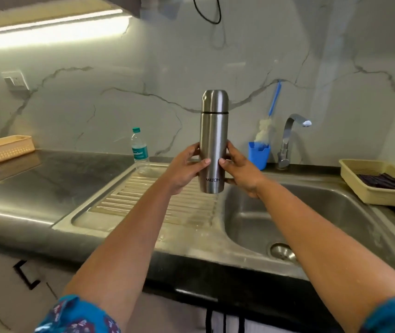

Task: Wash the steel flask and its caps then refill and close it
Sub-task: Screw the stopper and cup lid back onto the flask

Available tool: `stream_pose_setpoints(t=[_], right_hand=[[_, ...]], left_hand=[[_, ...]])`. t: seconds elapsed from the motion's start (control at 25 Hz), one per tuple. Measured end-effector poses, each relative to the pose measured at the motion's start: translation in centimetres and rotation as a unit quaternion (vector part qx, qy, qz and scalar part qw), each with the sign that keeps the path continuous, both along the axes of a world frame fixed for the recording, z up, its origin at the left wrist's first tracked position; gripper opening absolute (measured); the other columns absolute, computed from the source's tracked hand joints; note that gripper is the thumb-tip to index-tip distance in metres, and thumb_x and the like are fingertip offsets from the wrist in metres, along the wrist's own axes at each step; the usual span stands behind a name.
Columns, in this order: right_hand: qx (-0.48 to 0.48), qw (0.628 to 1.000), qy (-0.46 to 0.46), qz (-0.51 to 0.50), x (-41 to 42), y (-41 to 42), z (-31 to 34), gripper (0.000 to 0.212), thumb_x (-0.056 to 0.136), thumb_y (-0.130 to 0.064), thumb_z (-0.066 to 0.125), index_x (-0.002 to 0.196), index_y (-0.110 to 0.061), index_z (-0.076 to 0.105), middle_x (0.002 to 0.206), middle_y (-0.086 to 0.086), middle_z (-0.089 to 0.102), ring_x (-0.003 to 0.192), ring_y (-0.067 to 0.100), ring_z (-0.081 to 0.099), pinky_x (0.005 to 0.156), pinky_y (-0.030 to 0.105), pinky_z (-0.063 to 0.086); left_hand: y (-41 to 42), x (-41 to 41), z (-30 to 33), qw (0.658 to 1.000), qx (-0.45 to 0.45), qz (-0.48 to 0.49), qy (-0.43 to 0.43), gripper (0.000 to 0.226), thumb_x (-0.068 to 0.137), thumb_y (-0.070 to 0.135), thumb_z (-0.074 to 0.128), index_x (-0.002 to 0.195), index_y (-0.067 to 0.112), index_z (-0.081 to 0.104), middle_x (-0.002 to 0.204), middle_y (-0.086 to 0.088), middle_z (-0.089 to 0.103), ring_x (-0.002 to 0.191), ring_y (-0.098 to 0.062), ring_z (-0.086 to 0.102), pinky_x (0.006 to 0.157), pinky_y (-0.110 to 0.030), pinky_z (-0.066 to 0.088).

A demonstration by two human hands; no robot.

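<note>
Head view showed both hands raised over the sink (311, 212). The left hand (186, 169) and the right hand (240, 173) each curled their fingers around the lower part of the flask (213, 140), holding it upright between them, with its cap (215, 100) on top. Beyond the right hand stood the tap (290, 138); beyond the left hand, a plastic bottle (139, 147).

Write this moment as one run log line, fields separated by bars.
steel flask: upright, outer cap on | left hand, right hand: both grip it | place: above sink edge | tap: off
</note>
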State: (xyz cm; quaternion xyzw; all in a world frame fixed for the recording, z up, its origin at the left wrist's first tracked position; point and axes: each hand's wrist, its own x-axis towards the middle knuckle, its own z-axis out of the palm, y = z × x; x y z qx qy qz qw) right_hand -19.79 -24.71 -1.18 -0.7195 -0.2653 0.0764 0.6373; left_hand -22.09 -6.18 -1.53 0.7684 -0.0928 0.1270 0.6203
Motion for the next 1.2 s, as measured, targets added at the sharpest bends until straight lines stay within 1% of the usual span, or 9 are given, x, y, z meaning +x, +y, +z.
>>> stream_pose_setpoints(t=[0.08,0.28,0.4,0.48,0.56,0.68,0.88,1.0,1.2], right_hand=[[0.004,1.0,-0.018,-0.01,5.6,1.3,-0.7,0.065,0.099,-0.02,0.05,0.149,-0.045,0.017,0.124,-0.015,0.051,0.12,0.015,0.05,0.091,0.03,0.05],[-0.026,0.998,-0.041,-0.045,17.6,5.0,-3.8,0.066,0.096,-0.028,0.056,0.145,-0.053,0.019,0.14,-0.013,0.048,0.125,0.015,0.054,0.104,0.049,0.045],[-0.051,0.995,-0.054,-0.069,21.4,6.7,-5.0,0.07,0.097,-0.022,0.055,0.141,-0.058,0.014,0.139,-0.015,0.044,0.126,0.01,0.05,0.108,0.048,0.04],[-0.082,0.992,-0.059,-0.078,23.1,7.5,-5.4,0.073,0.097,-0.021,0.055,0.143,-0.056,0.01,0.138,-0.015,0.045,0.125,0.008,0.049,0.109,0.043,0.04],[-0.117,0.988,-0.065,-0.075,24.3,7.9,-5.9,0.075,0.097,-0.023,0.056,0.148,-0.051,0.009,0.141,-0.009,0.047,0.125,0.009,0.049,0.107,0.039,0.041],[-0.158,0.982,-0.056,-0.082,25.0,8.3,-6.6,0.077,0.097,-0.022,0.055,0.153,-0.04,0.006,0.143,-0.001,0.047,0.124,0.005,0.047,0.104,0.029,0.039],[-0.159,0.982,-0.041,-0.095,23.8,9.2,-7.2,0.077,0.095,-0.017,0.057,0.154,-0.031,0.009,0.145,0.001,0.044,0.127,0.007,0.047,0.106,0.031,0.041],[-0.187,0.98,-0.01,-0.066,22.8,9.6,-6.1,0.079,0.095,-0.014,0.058,0.154,-0.032,0.008,0.149,0.003,0.04,0.13,0.013,0.046,0.108,0.035,0.04],[-0.248,0.967,0.04,-0.052,22.4,9.6,-4.8,0.083,0.096,-0.017,0.057,0.153,-0.038,0.001,0.148,0.002,0.044,0.131,0.018,0.048,0.106,0.033,0.037]], left_hand=[[0.9,5.3,-0.3,1.0,0.016,-0.017,-0.002,0.065,0.094,0.018,0.067,0.152,0.022,0.038,0.141,0.003,0.055,0.122,-0.02,0.059,0.106,-0.044,0.048],[4.5,16.7,-2.7,0.999,0.01,-0.023,0.039,0.068,0.095,0.018,0.066,0.154,0.028,0.033,0.138,0.007,0.058,0.118,-0.016,0.064,0.104,-0.043,0.049],[6.3,20.9,-4.3,0.998,0.011,-0.017,0.064,0.068,0.095,0.015,0.065,0.154,0.03,0.033,0.134,0.009,0.06,0.117,-0.01,0.063,0.101,-0.038,0.051],[7.5,23.2,-5.2,0.996,0.011,-0.021,0.085,0.07,0.093,0.019,0.069,0.153,0.031,0.035,0.139,0.005,0.059,0.122,-0.015,0.061,0.102,-0.045,0.051],[8.3,24.4,-6.2,0.994,0.004,-0.029,0.107,0.073,0.089,0.021,0.071,0.153,0.029,0.036,0.14,0.003,0.058,0.125,-0.02,0.059,0.104,-0.049,0.049],[8.9,25.2,-7.0,0.99,0.0,-0.043,0.136,0.07,0.092,0.015,0.07,0.153,0.026,0.037,0.144,0.005,0.055,0.129,-0.017,0.056,0.108,-0.046,0.046],[10.1,24.6,-6.1,0.981,0.056,-0.079,0.168,0.069,0.094,0.018,0.068,0.152,0.038,0.036,0.149,0.011,0.048,0.137,-0.015,0.047,0.112,-0.037,0.04],[11.1,23.7,-6.0,0.976,0.08,-0.079,0.186,0.071,0.094,0.017,0.068,0.154,0.033,0.034,0.148,0.009,0.049,0.134,-0.018,0.05,0.113,-0.04,0.041],[11.0,23.0,-5.5,0.97,0.091,-0.081,0.211,0.073,0.094,0.016,0.067,0.154,0.037,0.03,0.15,0.007,0.047,0.136,-0.018,0.047,0.114,-0.04,0.04]])
